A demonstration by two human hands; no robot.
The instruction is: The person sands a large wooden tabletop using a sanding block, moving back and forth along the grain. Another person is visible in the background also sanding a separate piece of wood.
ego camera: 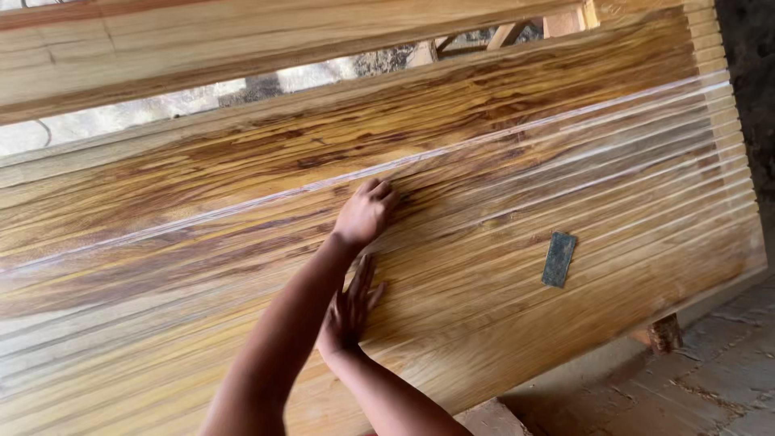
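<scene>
Pressing against a large slatted wooden panel [500, 161], both hands at its middle. Left hand [366, 211] higher up, fingers curled and bunched against the grooved wood, possibly over something small, though impossible to tell what. Right hand [349, 311] just below, flat and spread, palm on the slats, holding nothing. Forearms crossing up from the bottom edge of view. Panel leaning tilted, streaked brown and golden, shiny along the ridges, its lower right corner near a short wooden block [665, 333] on the stone floor [726, 379]. Dark rectangular scrap of sandpaper [559, 259] lying on the slats toward the panel's right edge, well apart from both hands. Another plank [202, 40] running across the top left corner, pale ground visible in the gap beneath. No containers in sight.
</scene>
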